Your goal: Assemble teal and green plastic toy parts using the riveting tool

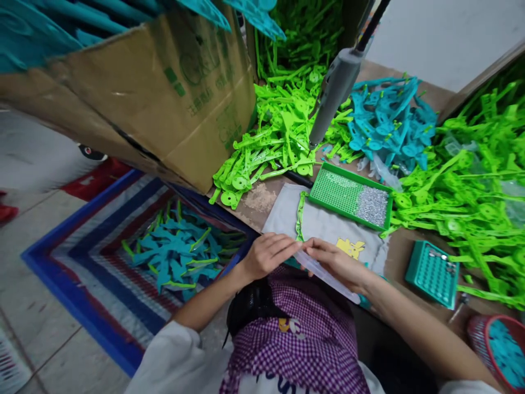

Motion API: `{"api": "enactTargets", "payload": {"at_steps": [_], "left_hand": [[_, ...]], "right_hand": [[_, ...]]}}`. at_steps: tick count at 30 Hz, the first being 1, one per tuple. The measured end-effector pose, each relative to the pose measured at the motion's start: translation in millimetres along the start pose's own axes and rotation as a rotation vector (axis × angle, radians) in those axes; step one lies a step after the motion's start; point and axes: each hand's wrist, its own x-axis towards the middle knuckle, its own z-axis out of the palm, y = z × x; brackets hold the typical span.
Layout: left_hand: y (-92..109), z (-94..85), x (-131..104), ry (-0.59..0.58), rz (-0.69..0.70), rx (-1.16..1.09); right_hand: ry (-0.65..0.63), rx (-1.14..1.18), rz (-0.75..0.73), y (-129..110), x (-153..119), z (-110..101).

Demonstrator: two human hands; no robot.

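Translucent strip [324,275], one — held in left hand [268,254] and right hand [337,264], apparently being aligned; next move seemingly calls for steady fingering.

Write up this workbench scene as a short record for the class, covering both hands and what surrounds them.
Left hand: fingertips at one end of a translucent plastic strip; grip unclear
Right hand: holding that strip
Cloth: grey, bearing a lime-green plastic part
Tray: green, perforated, with small silvery metal parts
Tool: grey electric screwdriver, tip down
Beyond: lime-green pile, turquoise pile
Left side: cardboard box
Right side: red basket, turquoise pieces inside
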Motion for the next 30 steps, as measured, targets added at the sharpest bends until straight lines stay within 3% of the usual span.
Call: {"api": "enactTargets", "payload": {"at_steps": [2, 4, 6, 8, 11, 16, 23, 30], "left_hand": [[-7, 1.0, -2, 0.078, -0.259, -0.102], [-17, 6.3, -3, 0.09, -0.645, -0.29], [-28, 15.5, -2, 0.031, -0.992, -0.548], [-38, 26.3, -1, -0.039, -1.181, -0.788], [-45, 39.7, 0, -0.096, -1.262, -0.944], [-39, 45.1, 5, -0.185, -1.288, -1.014], [-32, 39.0, 6, -0.196, -1.316, -1.016], [-31, 39.6, 11, -0.177, -1.399, -1.089]], "right_hand": [[0.079, -0.294, -0.178, -5, 7, -14], [0.307, -0.615, -0.398, -5, 21, -32], [0.479, -0.878, -0.545, 5, 35, -44], [0.482, -1.089, -0.584, 21, 41, -47], [0.492, -1.268, -0.551, 47, 31, -41], [0.558, -1.295, -0.543, 68, 10, -29], [0.549, -1.28, -0.597, 84, 24, -29], [0.519, -1.29, -0.606, 83, 24, -30]]}}
